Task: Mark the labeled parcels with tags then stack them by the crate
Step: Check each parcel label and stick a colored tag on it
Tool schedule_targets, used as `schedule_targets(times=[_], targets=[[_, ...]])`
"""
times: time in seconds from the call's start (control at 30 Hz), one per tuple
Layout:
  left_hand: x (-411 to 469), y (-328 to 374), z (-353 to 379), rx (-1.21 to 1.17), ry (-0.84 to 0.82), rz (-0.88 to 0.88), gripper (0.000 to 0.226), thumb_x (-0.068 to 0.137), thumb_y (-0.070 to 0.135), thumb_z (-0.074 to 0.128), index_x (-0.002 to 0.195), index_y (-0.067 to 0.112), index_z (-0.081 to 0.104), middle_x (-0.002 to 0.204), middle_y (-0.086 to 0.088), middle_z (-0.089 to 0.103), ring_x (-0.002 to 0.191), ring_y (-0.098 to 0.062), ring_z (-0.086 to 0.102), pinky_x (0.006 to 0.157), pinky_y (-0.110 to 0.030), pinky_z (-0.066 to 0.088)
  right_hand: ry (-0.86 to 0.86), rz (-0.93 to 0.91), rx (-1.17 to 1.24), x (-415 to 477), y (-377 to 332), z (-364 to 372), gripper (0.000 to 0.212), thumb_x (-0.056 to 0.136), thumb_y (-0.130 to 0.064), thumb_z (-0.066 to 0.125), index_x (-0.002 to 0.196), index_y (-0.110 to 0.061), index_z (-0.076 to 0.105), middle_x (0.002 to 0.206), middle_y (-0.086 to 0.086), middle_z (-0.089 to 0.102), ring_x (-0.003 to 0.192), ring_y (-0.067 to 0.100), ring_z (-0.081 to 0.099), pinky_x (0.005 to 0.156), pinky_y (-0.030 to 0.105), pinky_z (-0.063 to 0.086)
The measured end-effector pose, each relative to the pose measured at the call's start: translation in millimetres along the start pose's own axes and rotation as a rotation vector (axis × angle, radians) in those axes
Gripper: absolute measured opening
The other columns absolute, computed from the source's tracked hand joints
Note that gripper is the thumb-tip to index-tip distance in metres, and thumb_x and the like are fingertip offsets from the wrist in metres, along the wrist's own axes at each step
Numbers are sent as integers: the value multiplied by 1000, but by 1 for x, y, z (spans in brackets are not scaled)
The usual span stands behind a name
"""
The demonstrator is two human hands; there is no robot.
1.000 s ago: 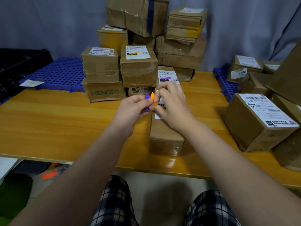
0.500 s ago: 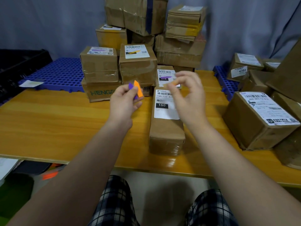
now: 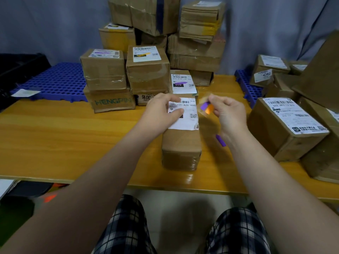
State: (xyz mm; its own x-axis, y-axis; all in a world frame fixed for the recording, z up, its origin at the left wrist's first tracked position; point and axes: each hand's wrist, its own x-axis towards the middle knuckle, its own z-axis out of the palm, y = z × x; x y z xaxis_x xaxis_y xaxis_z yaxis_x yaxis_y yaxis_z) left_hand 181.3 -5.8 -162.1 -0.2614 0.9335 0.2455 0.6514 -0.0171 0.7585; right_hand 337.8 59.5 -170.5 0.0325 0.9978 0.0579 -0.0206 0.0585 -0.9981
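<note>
A yellow wooden table [image 3: 55,136] fills our view under a grey curtain [image 3: 55,24], with a black crate [image 3: 16,70] off at ten o'clock, a blue pallet [image 3: 55,81] beside it, and a pile of boxes [image 3: 147,70] at twelve o'clock. The long parcel [image 3: 180,143] we are working on lies dead centre, short end toward us, its white label [image 3: 187,121] facing up on the far half. Our left hand [image 3: 157,114] rests on that label, thumb and forefinger laid against the paper and gripping nothing we can see. Our right hand [image 3: 229,114] hovers just beside the parcel at its two o'clock, fingertips pinched tight on the little tag strip [image 3: 207,108] of purple and orange. A loose purple tag [image 3: 220,140] shows by the right wrist; we cannot tell whether it lies on the table or clings to the skin. We judge the tags featherlight, flimsy and sticky, best held by an edge between fingertips. The parcel looks like stiff taped cardboard, light enough for one hand and best taken across its narrow sides, though the tape may be slick. Against half a second ago, the strip has passed from the left hand to the right, and the left hand has dropped from mid-air onto the label
</note>
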Motion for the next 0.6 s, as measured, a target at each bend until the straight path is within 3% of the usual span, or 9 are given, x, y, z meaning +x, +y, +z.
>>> schedule_targets(times=[0.13, 0.17, 0.23, 0.3, 0.37, 0.4, 0.47, 0.53, 0.6], targets=[[-7, -26, 6, -73, -81, -84, 35, 89, 28, 63, 124, 25, 59, 136, 8, 40, 133, -16, 32, 112, -42, 31, 12, 125, -283, 13, 26, -11, 15, 87, -24, 68, 75, -16, 65, 86, 8, 70, 77, 19, 62, 71, 34, 50], [-9, -29, 8, -142, -90, -100, 35, 90, 26, 63, 125, 26, 58, 135, 11, 38, 134, -14, 30, 113, -41, 30, 3, 86, -378, 13, 29, -11, 18, 87, -25, 68, 72, -16, 63, 90, 10, 70, 82, 24, 63, 76, 38, 51], [-11, -30, 9, -232, -86, -120, 38, 91, 23, 62, 128, 24, 58, 136, 12, 36, 135, -10, 29, 113, -36, 29, 47, -63, -498, 9, 27, -5, 18, 87, -28, 67, 73, -18, 64, 108, 7, 67, 111, 26, 58, 97, 40, 44], [-12, -30, 10, -267, -88, -118, 39, 91, 21, 63, 130, 22, 57, 141, 10, 35, 132, -6, 31, 109, -26, 33, -18, -173, -406, 0, 15, 4, 14, 88, -26, 66, 86, -13, 72, 126, 1, 58, 126, 11, 47, 106, 29, 34], [-12, -29, 11, -267, -91, -104, 40, 91, 20, 63, 130, 21, 55, 141, 11, 34, 126, -1, 33, 94, -7, 35, -231, -102, -192, -10, 3, 18, 17, 90, -18, 65, 92, -2, 71, 108, -5, 65, 102, 0, 61, 85, 16, 48], [-12, -29, 10, -262, -90, -97, 40, 91, 21, 63, 131, 21, 55, 141, 11, 34, 123, 0, 33, 86, 0, 34, -311, -71, -133, -12, 2, 24, 19, 90, -16, 64, 91, 2, 69, 95, -2, 68, 90, 8, 67, 76, 21, 55], [-12, -30, 10, -273, -84, -93, 41, 91, 21, 63, 131, 21, 54, 142, 11, 34, 124, 0, 34, 85, -2, 35, -320, -64, -131, -12, 4, 32, 20, 90, -16, 65, 88, 4, 68, 90, 9, 70, 83, 25, 69, 75, 40, 56], [-13, -30, 9, -286, -80, -96, 41, 91, 21, 63, 131, 20, 54, 143, 10, 35, 124, -1, 34, 92, -13, 36, -276, -56, -159, -10, 8, 34, 17, 88, -17, 67, 81, -1, 68, 90, 18, 71, 78, 28, 67, 75, 47, 55], [-13, -30, 10, -285, -75, -96, 41, 91, 21, 63, 131, 20, 54, 143, 10, 35, 122, 1, 34, 90, -11, 35, -248, -33, -209, -9, 13, 37, 17, 85, -19, 70, 74, -6, 67, 85, 18, 71, 78, 32, 68, 76, 49, 55]])
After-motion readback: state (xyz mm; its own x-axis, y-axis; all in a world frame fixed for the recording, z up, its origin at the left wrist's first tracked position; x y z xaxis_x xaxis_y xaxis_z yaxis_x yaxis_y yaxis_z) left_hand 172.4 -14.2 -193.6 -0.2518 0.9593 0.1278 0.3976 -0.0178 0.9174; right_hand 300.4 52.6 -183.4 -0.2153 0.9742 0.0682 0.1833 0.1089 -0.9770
